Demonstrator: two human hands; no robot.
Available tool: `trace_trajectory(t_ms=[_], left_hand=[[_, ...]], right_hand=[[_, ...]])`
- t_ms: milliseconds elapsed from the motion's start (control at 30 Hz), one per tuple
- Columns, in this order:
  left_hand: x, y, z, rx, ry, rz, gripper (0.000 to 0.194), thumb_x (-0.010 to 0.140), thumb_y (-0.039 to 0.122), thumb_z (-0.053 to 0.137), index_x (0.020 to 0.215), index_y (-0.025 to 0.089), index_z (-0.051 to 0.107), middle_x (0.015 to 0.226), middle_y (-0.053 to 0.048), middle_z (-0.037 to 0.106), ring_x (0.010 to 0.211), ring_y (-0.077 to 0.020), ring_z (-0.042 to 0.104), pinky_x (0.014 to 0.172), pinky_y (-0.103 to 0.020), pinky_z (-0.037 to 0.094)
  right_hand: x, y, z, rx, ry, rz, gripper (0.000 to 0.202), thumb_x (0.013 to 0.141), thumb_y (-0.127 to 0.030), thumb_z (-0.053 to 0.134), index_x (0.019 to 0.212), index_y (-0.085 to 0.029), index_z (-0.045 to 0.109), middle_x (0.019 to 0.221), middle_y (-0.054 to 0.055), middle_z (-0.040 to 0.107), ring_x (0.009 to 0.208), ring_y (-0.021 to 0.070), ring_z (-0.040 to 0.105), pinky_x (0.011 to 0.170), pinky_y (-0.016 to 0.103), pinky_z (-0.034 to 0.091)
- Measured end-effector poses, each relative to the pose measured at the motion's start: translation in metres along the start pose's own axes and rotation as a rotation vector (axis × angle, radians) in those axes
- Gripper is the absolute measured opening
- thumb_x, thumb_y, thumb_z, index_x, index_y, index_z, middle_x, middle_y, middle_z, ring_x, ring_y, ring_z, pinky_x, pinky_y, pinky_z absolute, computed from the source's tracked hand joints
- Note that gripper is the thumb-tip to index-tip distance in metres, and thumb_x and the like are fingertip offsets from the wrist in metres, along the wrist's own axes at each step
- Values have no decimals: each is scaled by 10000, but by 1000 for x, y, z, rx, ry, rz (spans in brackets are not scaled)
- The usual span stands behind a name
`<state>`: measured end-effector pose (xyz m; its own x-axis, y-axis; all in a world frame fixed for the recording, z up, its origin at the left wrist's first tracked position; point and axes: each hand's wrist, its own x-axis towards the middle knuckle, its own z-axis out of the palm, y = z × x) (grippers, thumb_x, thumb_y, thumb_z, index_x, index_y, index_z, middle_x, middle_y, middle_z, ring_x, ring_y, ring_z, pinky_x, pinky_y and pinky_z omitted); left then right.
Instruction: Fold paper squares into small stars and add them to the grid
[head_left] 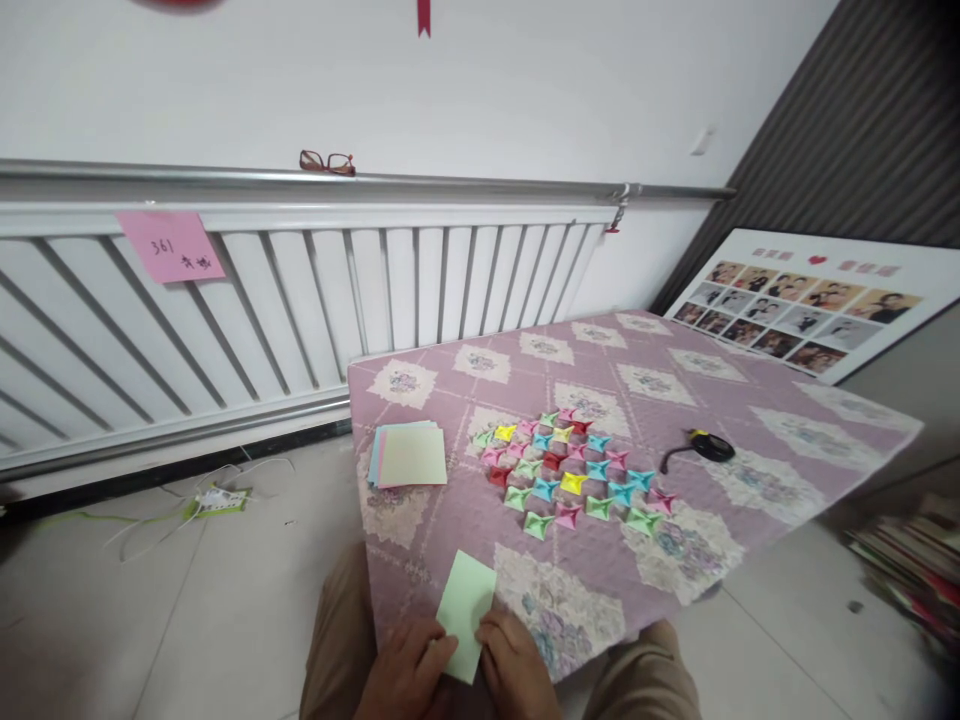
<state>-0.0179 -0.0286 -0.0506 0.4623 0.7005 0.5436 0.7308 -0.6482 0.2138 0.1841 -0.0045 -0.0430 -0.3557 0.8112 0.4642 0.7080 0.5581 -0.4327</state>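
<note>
A light green paper (465,610), a narrow rectangle, lies near the table's front edge. My left hand (411,665) grips its lower left side between thumb and fingers. At the paper's lower right edge, my right hand (514,662) has its fingers closed on it. Beyond, to the left, sits a stack of square paper sheets (412,456), pale yellow on top with pink and blue beneath. Several small folded paper pieces (572,483) in green, pink, yellow, blue and red are spread in rows at the table's middle.
A patterned pink cloth covers the table (480,515). A black object with a strap (711,446) lies on the right. Behind stand a white radiator (420,280) and a photo board (795,300). Glasses (328,163) rest on the pipe. A power strip (221,499) lies on the floor.
</note>
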Motion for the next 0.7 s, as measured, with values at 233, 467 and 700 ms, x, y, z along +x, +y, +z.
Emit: trace_trajectory(t_ms=[233, 467, 700], left_hand=[[22, -6, -2, -94, -175, -284, 286, 833, 94, 480, 1033, 252, 609, 1010, -24, 643, 923, -197, 560, 830, -331, 421], [38, -3, 1, -200, -258, -419, 215, 760, 56, 562, 797, 240, 667, 877, -8, 630, 878, -187, 536, 801, -331, 356], [43, 0, -5, -197, -301, -543, 116, 810, 159, 567, 757, 220, 651, 893, -19, 623, 909, -205, 528, 852, -363, 334]], right_hand=[[-9, 4, -6, 118, 6, 69, 217, 814, -72, 445, 821, -245, 576, 889, 17, 664, 830, 158, 628, 736, 257, 503], [-14, 9, -12, 30, -73, 142, 275, 738, -46, 497, 890, -252, 599, 905, 24, 654, 858, 189, 611, 755, 315, 481], [-11, 6, -10, -100, -82, 233, 127, 805, -189, 583, 874, -286, 626, 905, 14, 644, 869, 209, 585, 767, 340, 437]])
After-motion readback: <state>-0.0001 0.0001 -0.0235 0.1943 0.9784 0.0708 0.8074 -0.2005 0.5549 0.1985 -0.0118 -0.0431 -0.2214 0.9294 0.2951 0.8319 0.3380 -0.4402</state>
